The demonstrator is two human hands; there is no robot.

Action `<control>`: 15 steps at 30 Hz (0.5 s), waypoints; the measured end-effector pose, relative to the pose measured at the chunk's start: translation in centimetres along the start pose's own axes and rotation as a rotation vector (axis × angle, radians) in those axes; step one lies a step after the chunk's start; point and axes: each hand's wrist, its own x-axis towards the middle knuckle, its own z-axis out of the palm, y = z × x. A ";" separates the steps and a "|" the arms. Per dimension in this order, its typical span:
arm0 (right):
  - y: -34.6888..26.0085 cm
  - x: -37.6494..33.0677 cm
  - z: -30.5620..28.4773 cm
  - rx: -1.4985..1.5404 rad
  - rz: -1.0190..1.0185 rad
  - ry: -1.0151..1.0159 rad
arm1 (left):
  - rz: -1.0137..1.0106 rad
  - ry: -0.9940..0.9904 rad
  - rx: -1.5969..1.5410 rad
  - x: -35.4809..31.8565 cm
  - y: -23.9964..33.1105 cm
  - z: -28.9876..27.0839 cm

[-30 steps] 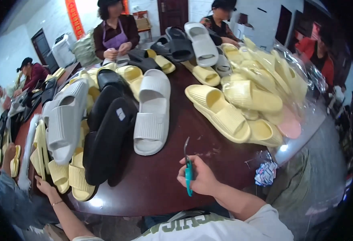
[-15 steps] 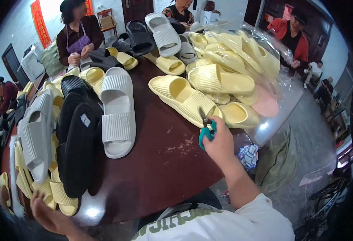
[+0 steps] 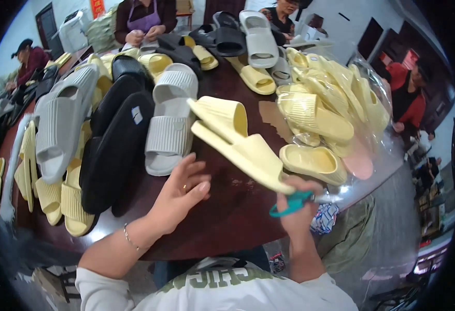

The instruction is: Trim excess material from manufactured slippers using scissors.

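My right hand (image 3: 297, 210) is closed on the end of a pair of pale yellow slide slippers (image 3: 245, 147), lifted and tilted above the table. The same hand keeps hold of small scissors (image 3: 291, 203) with teal handles, their blades pointing right. My left hand (image 3: 181, 189) is open, fingers spread and nothing in it, just below a pair of grey ribbed slippers (image 3: 169, 129). To the left of these a pair of black slippers (image 3: 116, 150) stands on edge, soles showing.
The dark red table (image 3: 222, 217) carries more grey and yellow slippers (image 3: 64, 124) on the left. A heap of yellow slippers in clear plastic (image 3: 315, 111) lies at the right, beside a pink sole (image 3: 358, 158). Several people sit or stand around; one wears a purple apron (image 3: 143, 18).
My right hand has taken hold of the yellow pair and raised it off the heap's edge, scissors turned to point right. My left hand has moved from the lower left toward the middle. The view has shifted.
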 end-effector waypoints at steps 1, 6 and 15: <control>0.1 -1.1 0.1 0.193 -0.031 0.002 | -0.001 0.017 -0.004 0.5 0.2 0.2; -0.8 -3.0 -1.6 0.508 -0.026 -0.194 | -0.006 0.083 -0.151 1.5 0.7 1.1; -1.1 -4.0 -0.8 0.713 0.035 -0.384 | 0.023 0.328 -0.091 2.3 -0.7 1.6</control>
